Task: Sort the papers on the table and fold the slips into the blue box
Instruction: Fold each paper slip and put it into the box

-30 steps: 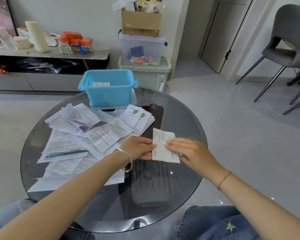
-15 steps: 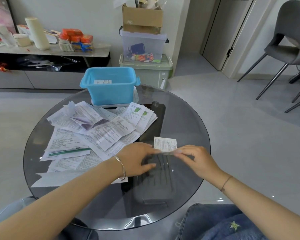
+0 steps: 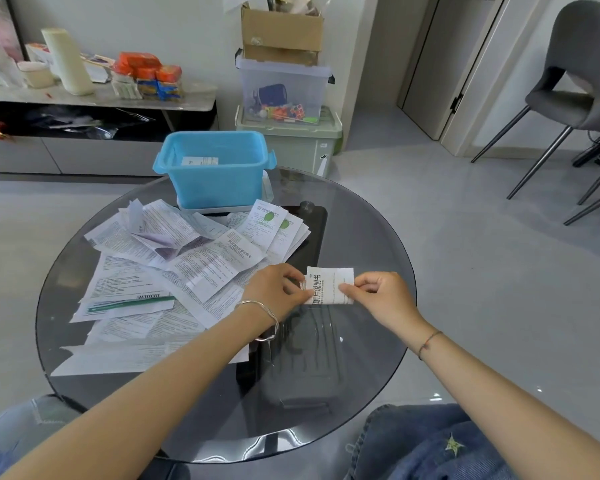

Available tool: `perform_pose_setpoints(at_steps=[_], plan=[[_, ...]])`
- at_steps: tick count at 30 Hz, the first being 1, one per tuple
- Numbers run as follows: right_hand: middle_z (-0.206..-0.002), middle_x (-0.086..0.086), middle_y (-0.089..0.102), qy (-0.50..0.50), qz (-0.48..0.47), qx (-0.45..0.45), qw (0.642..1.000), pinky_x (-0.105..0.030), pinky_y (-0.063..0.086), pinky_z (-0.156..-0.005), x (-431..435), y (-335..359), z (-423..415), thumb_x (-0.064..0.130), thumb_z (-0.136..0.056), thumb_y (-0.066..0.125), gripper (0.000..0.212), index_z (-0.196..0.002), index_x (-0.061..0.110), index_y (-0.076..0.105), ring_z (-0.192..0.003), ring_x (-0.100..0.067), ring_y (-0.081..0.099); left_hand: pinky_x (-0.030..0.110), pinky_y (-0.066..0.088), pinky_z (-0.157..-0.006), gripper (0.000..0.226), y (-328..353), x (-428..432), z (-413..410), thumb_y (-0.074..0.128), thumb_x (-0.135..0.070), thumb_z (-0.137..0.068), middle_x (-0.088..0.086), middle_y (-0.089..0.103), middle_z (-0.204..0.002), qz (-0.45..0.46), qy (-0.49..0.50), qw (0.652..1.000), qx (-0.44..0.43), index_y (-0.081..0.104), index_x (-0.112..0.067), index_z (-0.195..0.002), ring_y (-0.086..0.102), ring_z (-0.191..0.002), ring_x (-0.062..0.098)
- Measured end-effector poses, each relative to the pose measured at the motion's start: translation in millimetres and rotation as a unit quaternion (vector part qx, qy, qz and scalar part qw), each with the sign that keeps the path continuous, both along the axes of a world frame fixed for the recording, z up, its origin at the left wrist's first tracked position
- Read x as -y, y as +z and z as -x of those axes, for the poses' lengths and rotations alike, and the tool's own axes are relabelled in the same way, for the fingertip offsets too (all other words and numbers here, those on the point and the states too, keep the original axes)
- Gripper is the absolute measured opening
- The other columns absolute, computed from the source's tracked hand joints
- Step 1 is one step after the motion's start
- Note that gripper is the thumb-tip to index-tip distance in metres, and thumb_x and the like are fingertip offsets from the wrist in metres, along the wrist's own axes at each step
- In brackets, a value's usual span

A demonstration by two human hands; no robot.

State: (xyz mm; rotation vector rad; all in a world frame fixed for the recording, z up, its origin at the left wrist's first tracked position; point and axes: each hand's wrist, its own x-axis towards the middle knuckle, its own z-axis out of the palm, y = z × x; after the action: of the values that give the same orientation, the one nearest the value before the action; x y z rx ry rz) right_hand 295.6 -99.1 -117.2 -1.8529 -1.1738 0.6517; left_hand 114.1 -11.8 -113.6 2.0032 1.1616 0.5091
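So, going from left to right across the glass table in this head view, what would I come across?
Spread papers → left hand → slip, pinched at either end by both hands → right hand.

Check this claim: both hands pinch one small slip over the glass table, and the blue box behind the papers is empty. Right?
One part is wrong. The head view shows the blue box behind the papers is not empty: a white paper already lies inside. The rest holds: the left hand and right hand both pinch one small slip over the glass table.
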Motion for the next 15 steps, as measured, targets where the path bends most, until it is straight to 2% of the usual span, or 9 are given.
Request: perform_pose_setpoints(at_steps=[2,4,6,7,8,10,13,15], plan=[[-0.064,0.005,0.068,0.001,0.021,0.009,1.0,-0.008,0.038,-0.048,-3.0,1.0,-1.1,0.023,-0.079,0.077,0.015,-0.07,0.014,0.07,-0.053,-0.002,0.057,0.021,0.047,-0.077,0.039,0.3,7.4,1.1,0.072,-0.025,-0.083,-0.01,0.065,-0.09,-0.065,-0.023,0.997,-0.029,0.056,-0.018,-0.118,0.056,-0.079,0.001],[-0.059,0.006,0.064,0.003,0.037,0.019,0.999,-0.007,0.034,-0.045,-6.2,1.8,-2.3,0.024,-0.078,0.078,0.016,-0.069,0.014,0.069,-0.045,0.003,0.051,0.028,0.045,-0.09,0.045,-1.0,19.3,3.3,0.068,-0.027,-0.086,-0.002,0.055,-0.118,-0.174,-0.066,0.981,-0.046,0.052,-0.02,-0.128,0.052,-0.104,0.013],[-0.059,0.002,0.064,0.007,0.05,0.025,0.998,-0.008,0.035,-0.045,-8.7,2.6,-3.0,0.025,-0.078,0.078,0.018,-0.069,0.012,0.07,-0.046,0.001,0.051,0.034,0.037,-0.103,0.051,-4.0,29.7,4.9,0.052,-0.045,-0.089,0.004,0.051,-0.133,-0.253,-0.124,0.956,-0.078,0.053,-0.019,-0.133,0.047,-0.123,0.024],[-0.06,0.001,0.065,0.009,0.055,0.028,0.998,-0.01,0.036,-0.046,-9.9,2.6,-3.2,0.025,-0.078,0.078,0.018,-0.068,0.012,0.07,-0.049,-0.004,0.053,0.036,0.029,-0.11,0.064,-3.9,34.0,4.9,0.036,-0.058,-0.087,0.004,0.046,-0.142,-0.267,-0.159,0.942,-0.127,0.049,-0.021,-0.138,0.04,-0.132,0.027],[-0.06,0.0,0.065,0.009,0.059,0.029,0.998,-0.012,0.037,-0.048,-11.0,2.5,-3.0,0.024,-0.078,0.078,0.019,-0.067,0.011,0.07,-0.051,-0.007,0.053,0.035,0.018,-0.115,0.077,-4.4,38.0,5.5,0.022,-0.068,-0.083,0.002,0.036,-0.151,-0.261,-0.191,0.928,-0.183,0.038,-0.023,-0.144,0.029,-0.141,0.025],[-0.057,0.001,0.063,0.008,0.063,0.032,0.997,-0.017,0.038,-0.05,-13.3,2.6,-2.4,0.024,-0.078,0.078,0.021,-0.065,0.011,0.068,-0.05,-0.009,0.051,0.032,0.002,-0.118,0.084,-9.6,41.8,7.2,0.017,-0.075,-0.084,-0.003,0.013,-0.16,-0.226,-0.224,0.913,-0.257,0.015,-0.026,-0.152,0.01,-0.147,0.017],[-0.053,0.003,0.059,0.019,0.055,0.045,0.997,-0.019,0.036,-0.051,-15.5,0.6,-1.5,0.024,-0.079,0.076,0.025,-0.061,0.016,0.062,-0.043,-0.002,0.045,0.031,-0.002,-0.118,0.084,-9.7,45.8,8.4,0.02,-0.075,-0.087,-0.003,0.003,-0.161,-0.21,-0.227,0.915,-0.258,0.005,-0.025,-0.153,0.003,-0.148,0.015],[-0.053,0.002,0.057,0.031,0.042,0.059,0.997,-0.022,0.036,-0.053,-16.6,-1.8,-1.5,0.024,-0.081,0.075,0.026,-0.061,0.018,0.059,-0.045,-0.005,0.043,0.032,-0.002,-0.118,0.087,-11.1,48.0,8.1,0.017,-0.076,-0.086,-0.001,-0.002,-0.161,-0.201,-0.229,0.916,-0.263,0.0,-0.023,-0.153,-0.001,-0.148,0.016]])
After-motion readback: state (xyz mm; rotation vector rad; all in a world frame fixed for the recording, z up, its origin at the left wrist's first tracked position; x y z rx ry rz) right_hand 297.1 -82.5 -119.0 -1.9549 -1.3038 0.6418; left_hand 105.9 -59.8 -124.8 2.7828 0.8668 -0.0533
